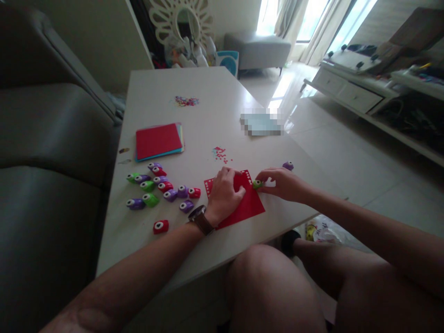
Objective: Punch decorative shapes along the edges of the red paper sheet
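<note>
A red sheet of paper [247,206] lies on the table, with small punched holes along its left and far edges. My left hand [226,192] rests on the sheet, pressing it down, its thumb spread away from the fingers. Pinched in the fingers of my right hand [279,181] is a green craft punch [257,184], placed at the sheet's right edge near the far corner. It hides that bit of the edge. A purple craft punch [287,165] stands just beyond my right hand.
Several purple, green and red punches [165,187] cluster left of the sheet. One red punch [161,226] sits nearer. Red cut-outs [221,154] lie beyond the sheet, and a colourful pile [186,101] farther off. A paper stack [158,141] is at the left. The table edge [294,221] is close.
</note>
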`<act>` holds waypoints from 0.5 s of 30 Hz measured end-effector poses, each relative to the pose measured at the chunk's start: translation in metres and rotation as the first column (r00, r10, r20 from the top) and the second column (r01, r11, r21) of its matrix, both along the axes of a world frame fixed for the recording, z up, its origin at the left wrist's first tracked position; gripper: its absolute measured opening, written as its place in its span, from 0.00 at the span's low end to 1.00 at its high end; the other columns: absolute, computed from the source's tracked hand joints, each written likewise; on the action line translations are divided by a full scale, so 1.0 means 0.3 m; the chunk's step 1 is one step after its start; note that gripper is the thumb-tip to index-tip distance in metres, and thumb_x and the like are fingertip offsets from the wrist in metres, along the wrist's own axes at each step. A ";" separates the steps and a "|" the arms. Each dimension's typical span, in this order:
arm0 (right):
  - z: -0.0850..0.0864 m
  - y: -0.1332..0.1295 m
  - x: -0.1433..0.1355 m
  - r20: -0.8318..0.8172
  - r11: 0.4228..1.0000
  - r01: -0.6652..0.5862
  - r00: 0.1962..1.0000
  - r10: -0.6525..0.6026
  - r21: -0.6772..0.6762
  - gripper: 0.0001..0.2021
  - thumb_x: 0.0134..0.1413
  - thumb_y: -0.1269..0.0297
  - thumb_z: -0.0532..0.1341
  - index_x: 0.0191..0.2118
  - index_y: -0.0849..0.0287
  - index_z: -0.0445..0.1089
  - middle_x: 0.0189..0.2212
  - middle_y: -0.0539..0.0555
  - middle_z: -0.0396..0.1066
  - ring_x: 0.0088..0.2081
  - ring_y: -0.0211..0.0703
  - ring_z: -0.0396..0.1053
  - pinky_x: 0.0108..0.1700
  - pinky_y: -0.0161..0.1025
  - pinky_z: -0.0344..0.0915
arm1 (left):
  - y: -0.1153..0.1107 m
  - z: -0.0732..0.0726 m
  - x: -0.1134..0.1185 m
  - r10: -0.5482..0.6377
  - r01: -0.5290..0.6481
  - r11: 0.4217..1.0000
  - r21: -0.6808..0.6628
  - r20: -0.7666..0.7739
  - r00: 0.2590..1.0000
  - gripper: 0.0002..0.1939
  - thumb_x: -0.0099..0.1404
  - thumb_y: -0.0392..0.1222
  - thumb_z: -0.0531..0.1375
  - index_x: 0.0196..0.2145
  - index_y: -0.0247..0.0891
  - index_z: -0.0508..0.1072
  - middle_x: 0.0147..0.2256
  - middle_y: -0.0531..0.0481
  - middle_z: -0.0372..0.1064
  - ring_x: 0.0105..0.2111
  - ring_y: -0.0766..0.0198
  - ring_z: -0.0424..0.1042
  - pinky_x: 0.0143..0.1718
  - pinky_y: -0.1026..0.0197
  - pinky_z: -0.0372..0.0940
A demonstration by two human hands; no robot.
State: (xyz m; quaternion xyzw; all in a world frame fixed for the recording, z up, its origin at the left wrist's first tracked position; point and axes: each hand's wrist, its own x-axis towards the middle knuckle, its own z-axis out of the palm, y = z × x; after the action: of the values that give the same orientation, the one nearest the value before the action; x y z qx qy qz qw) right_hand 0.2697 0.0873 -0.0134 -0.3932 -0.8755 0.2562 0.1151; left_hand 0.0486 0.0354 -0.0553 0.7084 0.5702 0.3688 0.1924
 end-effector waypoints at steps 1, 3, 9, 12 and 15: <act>0.000 0.000 -0.001 0.002 1.000 -0.003 1.000 0.003 -0.001 0.06 0.58 0.61 0.65 0.39 0.55 0.76 0.35 0.53 0.77 0.35 0.42 0.72 0.38 0.39 0.66 | 0.000 0.000 0.000 0.001 -0.001 1.000 -0.002 0.000 1.000 0.16 0.61 0.33 0.63 0.46 0.41 0.71 0.46 0.47 0.67 0.49 0.56 0.68 0.56 0.52 0.64; 0.002 -0.001 -0.003 0.000 1.000 -0.006 1.000 0.006 -0.008 0.06 0.58 0.61 0.66 0.39 0.54 0.76 0.35 0.52 0.77 0.35 0.42 0.72 0.38 0.38 0.66 | -0.001 0.001 0.000 0.005 -0.005 1.000 -0.003 -0.003 1.000 0.16 0.61 0.33 0.63 0.47 0.41 0.71 0.46 0.47 0.67 0.49 0.56 0.68 0.56 0.52 0.64; 0.007 -0.002 -0.005 -0.023 0.999 -0.035 0.999 0.035 -0.027 0.06 0.57 0.63 0.66 0.40 0.55 0.77 0.35 0.52 0.76 0.36 0.41 0.72 0.38 0.38 0.66 | -0.001 0.005 0.001 0.000 0.000 1.000 -0.004 -0.007 1.000 0.15 0.61 0.33 0.62 0.47 0.40 0.71 0.46 0.46 0.67 0.49 0.56 0.68 0.56 0.52 0.64; 0.000 -0.002 -0.005 -0.048 0.998 -0.048 0.998 0.046 -0.031 0.09 0.59 0.62 0.65 0.44 0.55 0.78 0.37 0.54 0.76 0.36 0.41 0.72 0.39 0.39 0.67 | -0.002 0.007 0.001 -0.009 0.009 1.000 -0.002 -0.014 1.000 0.16 0.61 0.33 0.63 0.47 0.40 0.71 0.47 0.46 0.68 0.50 0.55 0.68 0.57 0.51 0.64; -0.006 -0.001 -0.006 -0.101 0.997 -0.006 0.995 -0.002 -0.082 0.13 0.58 0.56 0.66 0.46 0.56 0.78 0.40 0.56 0.76 0.37 0.42 0.73 0.39 0.40 0.68 | -0.004 0.006 -0.001 -0.016 0.016 0.999 0.029 -0.010 1.000 0.16 0.61 0.32 0.63 0.47 0.40 0.71 0.53 0.45 0.66 0.56 0.54 0.66 0.62 0.50 0.61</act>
State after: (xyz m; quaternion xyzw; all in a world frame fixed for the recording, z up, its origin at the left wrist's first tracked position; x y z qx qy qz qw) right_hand 0.2678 0.0869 -0.0153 -0.3831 -0.8577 0.3118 0.1427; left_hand 0.0484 0.0342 -0.0536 0.7175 0.5599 0.3722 0.1821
